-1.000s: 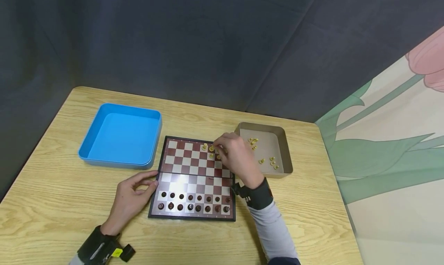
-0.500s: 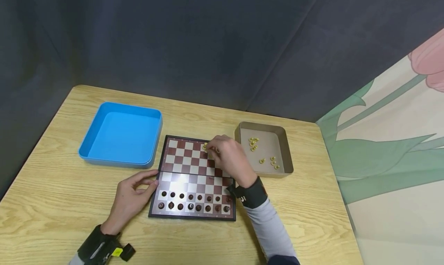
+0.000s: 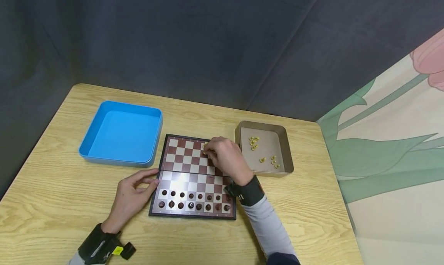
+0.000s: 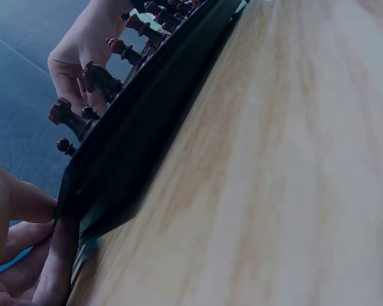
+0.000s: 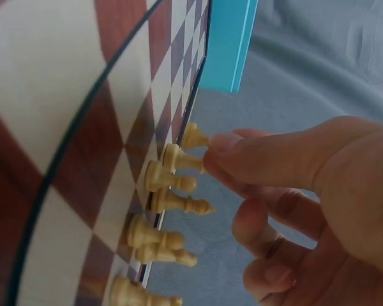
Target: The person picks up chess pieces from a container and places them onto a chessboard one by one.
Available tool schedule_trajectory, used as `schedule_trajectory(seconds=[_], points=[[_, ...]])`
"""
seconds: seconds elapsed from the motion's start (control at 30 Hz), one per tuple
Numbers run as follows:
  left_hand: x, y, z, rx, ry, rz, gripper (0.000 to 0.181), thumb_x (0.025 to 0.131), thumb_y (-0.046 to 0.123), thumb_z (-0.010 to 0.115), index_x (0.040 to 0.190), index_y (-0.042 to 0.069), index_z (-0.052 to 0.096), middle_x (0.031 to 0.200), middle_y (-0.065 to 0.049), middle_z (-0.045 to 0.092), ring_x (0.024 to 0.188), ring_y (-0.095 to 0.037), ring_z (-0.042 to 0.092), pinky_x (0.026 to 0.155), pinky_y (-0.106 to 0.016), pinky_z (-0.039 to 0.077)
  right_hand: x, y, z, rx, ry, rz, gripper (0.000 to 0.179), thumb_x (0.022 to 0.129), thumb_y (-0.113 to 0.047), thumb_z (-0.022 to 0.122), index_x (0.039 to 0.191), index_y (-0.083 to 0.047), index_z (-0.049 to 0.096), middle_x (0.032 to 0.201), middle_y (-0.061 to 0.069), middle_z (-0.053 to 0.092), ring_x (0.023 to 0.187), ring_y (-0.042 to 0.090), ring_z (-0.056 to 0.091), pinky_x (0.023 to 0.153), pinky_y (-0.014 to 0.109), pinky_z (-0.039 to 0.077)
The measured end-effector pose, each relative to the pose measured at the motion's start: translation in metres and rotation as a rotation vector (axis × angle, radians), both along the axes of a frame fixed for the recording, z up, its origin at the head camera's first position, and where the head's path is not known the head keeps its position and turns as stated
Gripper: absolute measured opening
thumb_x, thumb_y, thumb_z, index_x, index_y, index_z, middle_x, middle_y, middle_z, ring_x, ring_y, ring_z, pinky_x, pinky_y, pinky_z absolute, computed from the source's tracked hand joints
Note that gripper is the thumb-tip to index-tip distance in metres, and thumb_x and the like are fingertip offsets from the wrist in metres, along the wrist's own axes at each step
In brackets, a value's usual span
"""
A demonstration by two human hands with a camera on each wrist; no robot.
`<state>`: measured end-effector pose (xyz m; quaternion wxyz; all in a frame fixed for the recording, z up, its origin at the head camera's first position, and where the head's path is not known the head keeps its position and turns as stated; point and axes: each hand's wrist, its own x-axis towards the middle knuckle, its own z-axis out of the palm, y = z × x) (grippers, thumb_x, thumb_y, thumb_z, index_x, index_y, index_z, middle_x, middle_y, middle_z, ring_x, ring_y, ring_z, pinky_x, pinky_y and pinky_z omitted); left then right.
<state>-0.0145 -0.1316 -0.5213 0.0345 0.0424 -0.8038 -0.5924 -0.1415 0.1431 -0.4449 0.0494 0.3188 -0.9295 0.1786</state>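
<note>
A folding magnetic chessboard point(image 3: 178, 172) lies on the table, dark pieces point(image 3: 190, 205) in two rows on the near side. At its left edge, my left hand point(image 3: 130, 195) grips the board with thumb and fingertips; the left wrist view shows the tips together at the corner. Over the far half, my right hand point(image 3: 227, 157) pinches the top of a light chess piece point(image 5: 193, 136) between thumb and index finger. Its other fingers are loosely curled. More light pieces point(image 5: 154, 233) stand close by along the far rows, mostly hidden under the hand in the head view.
Right of the board is a beige tray point(image 3: 289, 157) with several yellowish chess pieces point(image 3: 263, 160) lying in it. A blue tray point(image 3: 121, 132) stands at the back left. A dark curtain point(image 3: 194, 53) hangs behind the wooden table point(image 3: 312, 203).
My right hand has moved a little left along the far row of light pieces, its fingertips now at the piece further left. The left hand stays at the board's edge.
</note>
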Motion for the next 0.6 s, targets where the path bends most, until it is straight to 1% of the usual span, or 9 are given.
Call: schedule_trajectory(seconds=[0.23, 0.47, 0.6], points=[[-0.0002, -0.0009, -0.0011, 0.013, 0.023, 0.005, 0.032, 0.091, 0.008, 0.077, 0.123, 0.004, 0.075, 0.114, -0.017, 0.074, 0.091, -0.020, 0.076, 0.069, -0.020, 0.063, -0.0012, -0.0026, -0.0033, 0.007, -0.007, 0.016, 0.012, 0.093, -0.007, 0.073, 0.093, -0.013, 0.083, 0.092, -0.002, 0.076, 0.085, 0.013, 0.071, 0.071, 0.029, 0.061], [-0.0009, 0.0013, -0.0005, -0.002, -0.002, -0.005, 0.034, 0.092, 0.012, 0.077, 0.124, 0.004, 0.075, 0.122, -0.017, 0.072, 0.092, -0.018, 0.074, 0.071, -0.020, 0.063, -0.0010, -0.0017, -0.0058, 0.021, -0.003, 0.013, 0.012, 0.092, -0.007, 0.073, 0.092, -0.014, 0.083, 0.090, -0.003, 0.075, 0.084, 0.012, 0.070, 0.069, 0.029, 0.061], [-0.0007, 0.0007, -0.0006, -0.014, 0.001, 0.003, 0.033, 0.091, 0.011, 0.077, 0.123, 0.004, 0.075, 0.120, -0.016, 0.073, 0.091, -0.020, 0.075, 0.071, -0.019, 0.062, -0.0016, -0.0027, -0.0070, 0.015, -0.010, 0.018, 0.013, 0.093, -0.007, 0.072, 0.092, -0.014, 0.083, 0.091, -0.003, 0.076, 0.085, 0.012, 0.070, 0.070, 0.029, 0.061]])
